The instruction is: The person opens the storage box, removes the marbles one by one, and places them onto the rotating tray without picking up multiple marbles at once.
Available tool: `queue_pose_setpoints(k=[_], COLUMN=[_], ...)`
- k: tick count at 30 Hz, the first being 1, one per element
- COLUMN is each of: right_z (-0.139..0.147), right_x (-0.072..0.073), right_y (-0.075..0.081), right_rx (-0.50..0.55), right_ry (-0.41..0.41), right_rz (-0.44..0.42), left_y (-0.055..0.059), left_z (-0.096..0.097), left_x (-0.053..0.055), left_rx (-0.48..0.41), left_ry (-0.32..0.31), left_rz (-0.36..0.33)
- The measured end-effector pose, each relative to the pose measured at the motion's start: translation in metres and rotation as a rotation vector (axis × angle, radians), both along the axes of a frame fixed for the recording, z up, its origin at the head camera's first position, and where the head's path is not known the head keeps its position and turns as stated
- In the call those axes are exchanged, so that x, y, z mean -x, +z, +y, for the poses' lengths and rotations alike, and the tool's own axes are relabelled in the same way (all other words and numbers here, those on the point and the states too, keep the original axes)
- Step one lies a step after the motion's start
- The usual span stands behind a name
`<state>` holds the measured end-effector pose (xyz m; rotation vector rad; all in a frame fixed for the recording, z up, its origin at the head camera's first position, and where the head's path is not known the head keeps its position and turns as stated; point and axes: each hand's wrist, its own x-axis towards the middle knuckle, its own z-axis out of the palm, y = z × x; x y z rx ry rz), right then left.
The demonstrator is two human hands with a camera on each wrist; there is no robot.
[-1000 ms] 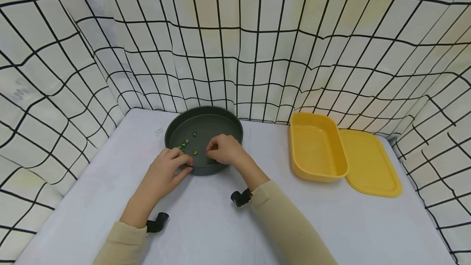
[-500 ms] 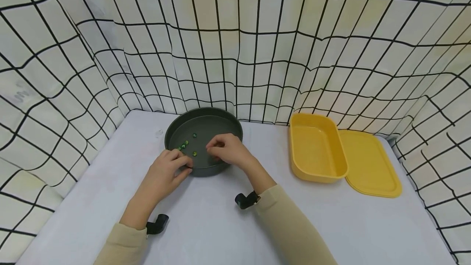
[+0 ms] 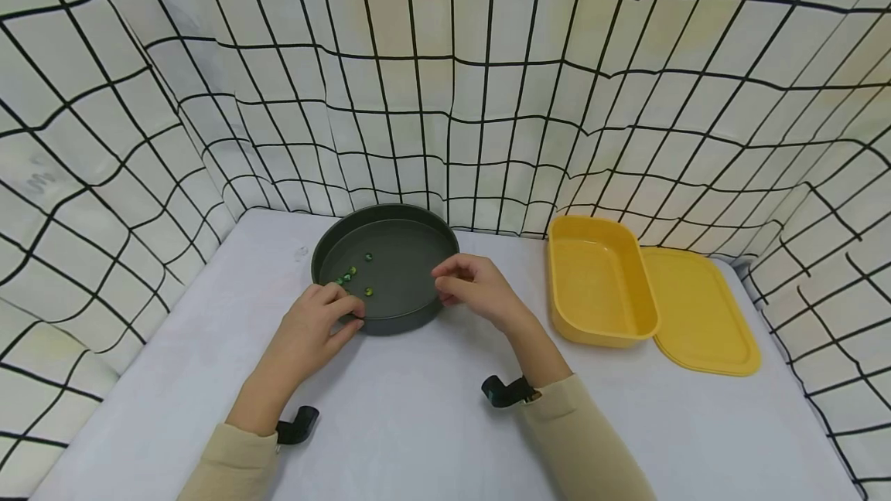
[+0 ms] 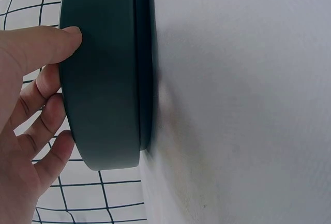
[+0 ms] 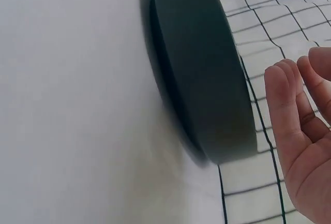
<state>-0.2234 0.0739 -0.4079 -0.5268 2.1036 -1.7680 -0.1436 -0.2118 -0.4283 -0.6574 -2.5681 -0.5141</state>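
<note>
The pan [image 3: 407, 250] sits at the far left of the bench [image 3: 418, 424], its raised wall presumably there to keep the loose green beads [image 3: 369, 291] from rolling off. The left hand [image 3: 313, 325] grips its near-left edge, thumb on the outer wall and fingers over the rim, likely to steady it. The tub [image 3: 600, 277] stands uncovered on the right, its lid [image 3: 703, 311] lying just beside, probably so its inside can be reached. The right hand [image 3: 480, 288] is by the pan's right rim, apart from the wall, thumb and fingertips close together; whether they pinch a bead, I cannot tell.
</note>
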Motion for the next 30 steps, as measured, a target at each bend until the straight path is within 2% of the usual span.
queue_pose_setpoints(k=[10,17,23,30], right_z=[0.043,0.07,0.092,0.119], right_x=[-0.009,-0.014,-0.016,-0.014], right_y=[-0.003,0.002,0.009,0.011], right_rx=[-0.014,-0.013,-0.024,-0.036], right_ry=[-0.075,-0.113,-0.177,-0.238], right_rz=[0.04,0.029,0.013,0.025], left_y=[-0.001,0.0,-0.001,-0.002], left_z=[-0.001,-0.001,-0.001,-0.001], left_x=[0.0,0.0,0.0,0.0], left_rx=[-0.009,-0.008,-0.01,-0.012], left_ry=[-0.01,-0.009,-0.011,-0.016], left_rz=[0.005,0.01,0.019,0.019])
